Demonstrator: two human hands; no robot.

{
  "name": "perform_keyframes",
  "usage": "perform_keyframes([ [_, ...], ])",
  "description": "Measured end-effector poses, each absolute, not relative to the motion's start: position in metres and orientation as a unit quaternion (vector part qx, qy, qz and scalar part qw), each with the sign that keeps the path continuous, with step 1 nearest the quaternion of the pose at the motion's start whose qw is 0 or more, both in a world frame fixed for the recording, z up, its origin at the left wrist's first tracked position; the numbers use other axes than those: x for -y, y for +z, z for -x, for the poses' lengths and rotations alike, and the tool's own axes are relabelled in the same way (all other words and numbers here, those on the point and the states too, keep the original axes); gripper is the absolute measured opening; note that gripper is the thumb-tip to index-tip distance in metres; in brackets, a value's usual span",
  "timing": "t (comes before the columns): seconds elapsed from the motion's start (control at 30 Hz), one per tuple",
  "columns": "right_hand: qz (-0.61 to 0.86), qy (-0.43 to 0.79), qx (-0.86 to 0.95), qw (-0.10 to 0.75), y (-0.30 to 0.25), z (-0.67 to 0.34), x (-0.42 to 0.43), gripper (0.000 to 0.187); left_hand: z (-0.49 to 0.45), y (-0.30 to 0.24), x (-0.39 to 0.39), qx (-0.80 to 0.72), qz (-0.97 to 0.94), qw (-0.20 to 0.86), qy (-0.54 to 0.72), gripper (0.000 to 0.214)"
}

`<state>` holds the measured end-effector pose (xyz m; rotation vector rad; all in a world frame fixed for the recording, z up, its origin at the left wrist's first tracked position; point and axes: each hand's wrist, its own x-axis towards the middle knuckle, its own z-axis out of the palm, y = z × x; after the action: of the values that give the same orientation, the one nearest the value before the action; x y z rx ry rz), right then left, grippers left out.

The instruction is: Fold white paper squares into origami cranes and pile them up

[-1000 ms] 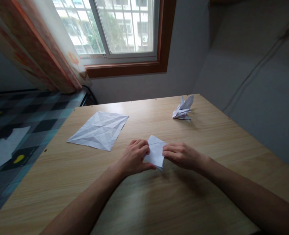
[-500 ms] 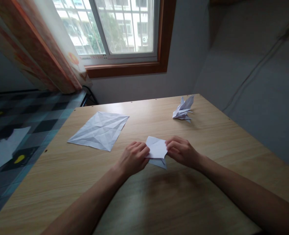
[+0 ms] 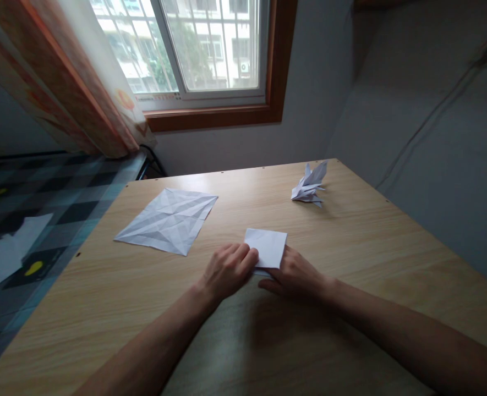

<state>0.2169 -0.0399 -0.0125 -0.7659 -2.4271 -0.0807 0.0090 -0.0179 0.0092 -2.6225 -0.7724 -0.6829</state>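
Observation:
A small square of folded white paper [image 3: 266, 247] is held a little above the wooden table, its top layer flat and a lower layer peeking out at the near edge. My left hand [image 3: 230, 269] is closed on the paper's left side, thumb on top and fingers curled. My right hand [image 3: 295, 275] reaches beneath the right side of the paper, touching it. The right thumb stretches out to the left, apart from the other fingers, whose tips are hidden by the paper.
On the wooden table [image 3: 103, 308] lie an unfolded, creased paper sheet [image 3: 171, 220] at the left and a folded paper figure [image 3: 308, 184] at the far right. White paper [image 3: 7, 253] rests on the checked cloth [image 3: 74, 212] left of the table. A window [image 3: 214, 49] is ahead.
My right hand has moved from the paper's right edge to underneath it, thumb now extended. The top square lies flatter, and the lower flap is mostly covered. The left hand has shifted slightly right.

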Motion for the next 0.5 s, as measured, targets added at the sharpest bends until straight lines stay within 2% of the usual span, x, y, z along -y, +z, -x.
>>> perform_keyframes([
  [0.1,0.291,0.030,0.916,0.274,-0.015,-0.216,0.035,0.036,-0.012,0.010,0.021,0.245,0.917,0.186,-0.253,0.012],
  [0.17,0.295,0.066,0.918,0.258,-0.011,-0.214,0.034,0.033,-0.012,0.011,0.022,0.235,0.914,0.194,-0.267,0.006],
  [0.37,0.281,0.119,0.919,0.249,0.002,-0.213,0.032,0.027,-0.010,0.012,0.023,0.185,0.886,0.236,-0.355,0.040],
  [0.43,0.277,0.108,0.918,0.263,0.001,-0.217,0.032,0.028,-0.008,0.013,0.022,0.178,0.892,0.229,-0.348,0.043],
  [0.5,0.279,0.088,0.919,0.264,-0.002,-0.225,0.031,0.026,-0.006,0.013,0.021,0.186,0.901,0.209,-0.331,0.037],
])
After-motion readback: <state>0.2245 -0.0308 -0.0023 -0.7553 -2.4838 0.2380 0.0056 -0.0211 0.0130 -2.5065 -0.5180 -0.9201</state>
